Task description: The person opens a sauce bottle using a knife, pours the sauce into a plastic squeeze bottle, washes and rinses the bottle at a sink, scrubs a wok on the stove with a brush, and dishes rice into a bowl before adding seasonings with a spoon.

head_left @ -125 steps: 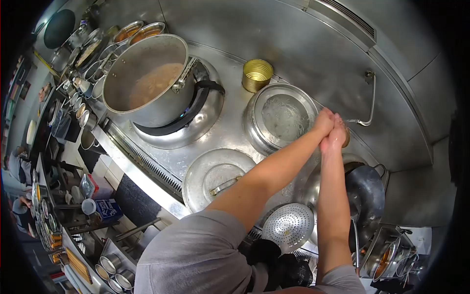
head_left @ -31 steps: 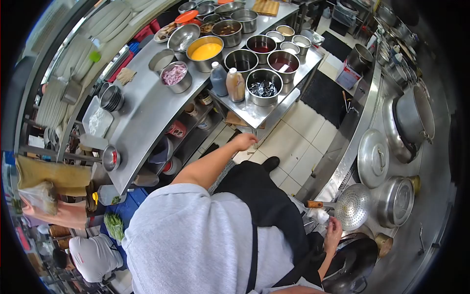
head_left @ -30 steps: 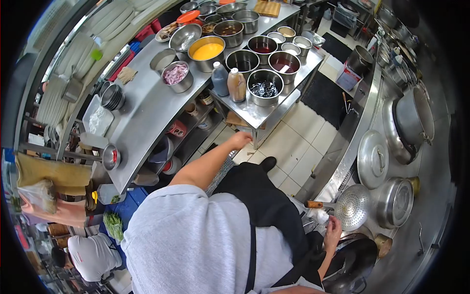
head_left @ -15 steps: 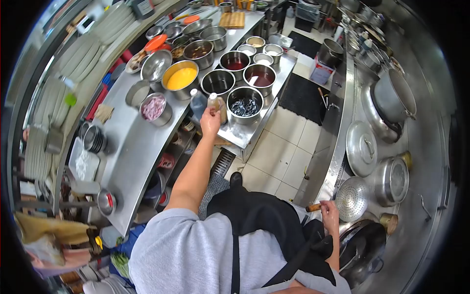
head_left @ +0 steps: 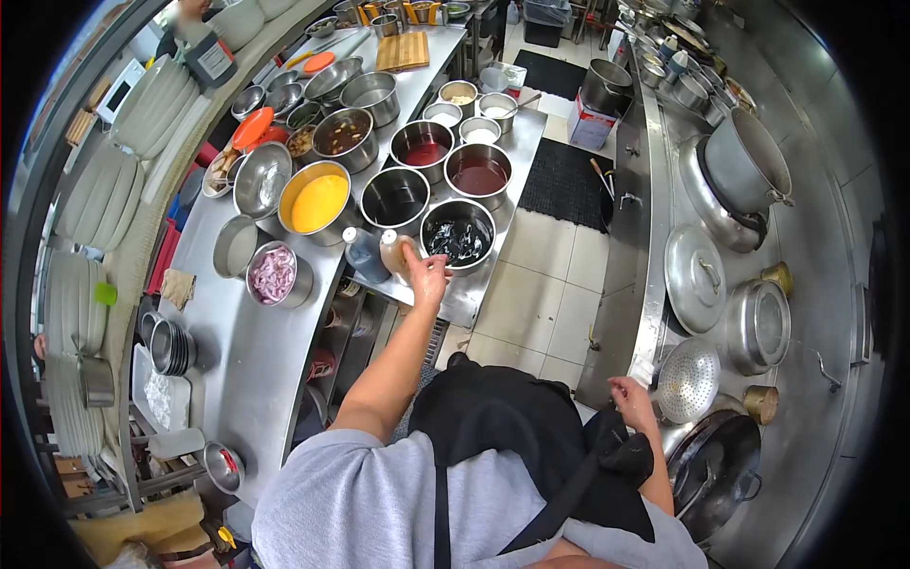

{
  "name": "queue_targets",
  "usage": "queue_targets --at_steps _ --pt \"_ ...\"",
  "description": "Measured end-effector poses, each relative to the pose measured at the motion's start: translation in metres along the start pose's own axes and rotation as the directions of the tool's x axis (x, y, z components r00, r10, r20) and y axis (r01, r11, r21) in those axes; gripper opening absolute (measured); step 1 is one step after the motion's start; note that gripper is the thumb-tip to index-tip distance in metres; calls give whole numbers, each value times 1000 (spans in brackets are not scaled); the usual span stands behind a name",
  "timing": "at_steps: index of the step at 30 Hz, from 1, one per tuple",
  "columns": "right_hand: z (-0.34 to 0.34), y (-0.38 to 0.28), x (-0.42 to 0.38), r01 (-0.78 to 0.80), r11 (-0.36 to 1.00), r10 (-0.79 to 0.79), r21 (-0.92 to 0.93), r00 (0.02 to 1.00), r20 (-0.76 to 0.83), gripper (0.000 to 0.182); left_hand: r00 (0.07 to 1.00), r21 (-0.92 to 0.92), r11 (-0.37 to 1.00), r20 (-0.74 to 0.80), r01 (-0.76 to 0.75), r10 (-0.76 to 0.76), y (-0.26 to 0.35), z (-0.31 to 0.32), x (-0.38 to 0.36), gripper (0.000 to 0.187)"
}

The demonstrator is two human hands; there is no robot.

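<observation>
My left hand (head_left: 428, 277) has its fingers apart beside a squeeze bottle with light brown contents (head_left: 393, 254). One finger overlaps the bottle's side; whether it touches cannot be told. A dark-filled squeeze bottle (head_left: 364, 254) stands to the left. Just beyond the hand is a steel pot of glossy black liquid (head_left: 459, 235). At the stove's edge my right hand (head_left: 633, 402) has its fingers curled in, and what they hold, if anything, is hidden. Near it lie a round perforated skimmer (head_left: 688, 381) and a small white patch (head_left: 644, 371) I cannot make out.
Pots of dark red sauce (head_left: 479, 174) and yellow liquid (head_left: 317, 203) stand with several others on the steel table. Sliced onions (head_left: 272, 275) fill a pot at left. A lid (head_left: 695, 278), a wok (head_left: 718, 474) and a stockpot (head_left: 749, 159) line the stove. Plates (head_left: 100, 204) are stacked on the left shelf.
My left hand has gone from closed near the brown bottle's top to spread fingers at its right side. The wooden handle by my right hand no longer shows. The camera view has shifted.
</observation>
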State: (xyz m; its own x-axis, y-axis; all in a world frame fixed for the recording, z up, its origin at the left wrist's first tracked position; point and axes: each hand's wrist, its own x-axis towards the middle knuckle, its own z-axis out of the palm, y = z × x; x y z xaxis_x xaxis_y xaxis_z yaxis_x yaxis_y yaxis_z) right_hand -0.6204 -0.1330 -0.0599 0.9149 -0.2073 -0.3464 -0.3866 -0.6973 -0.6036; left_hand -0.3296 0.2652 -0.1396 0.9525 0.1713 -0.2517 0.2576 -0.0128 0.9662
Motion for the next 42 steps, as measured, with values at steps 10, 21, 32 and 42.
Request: queue_targets --at_steps 10,21,32,42 --pt "-42 58 22 1 1000 -1 -1 997 81 25 970 -477 879 -219 -10 -108 18 12 -17 53" --pt "-58 112 52 35 998 -40 59 994 101 25 911 -48 990 -400 -132 102 30 -76 -10 19" --pt "-78 95 27 22 999 -23 29 1000 21 27 933 299 897 -57 -325 356 89 -58 -50 24" --pt "-28 66 -159 -337 935 347 106 816 -462 25 454 196 646 852 -738 261 139 84 -55 35"
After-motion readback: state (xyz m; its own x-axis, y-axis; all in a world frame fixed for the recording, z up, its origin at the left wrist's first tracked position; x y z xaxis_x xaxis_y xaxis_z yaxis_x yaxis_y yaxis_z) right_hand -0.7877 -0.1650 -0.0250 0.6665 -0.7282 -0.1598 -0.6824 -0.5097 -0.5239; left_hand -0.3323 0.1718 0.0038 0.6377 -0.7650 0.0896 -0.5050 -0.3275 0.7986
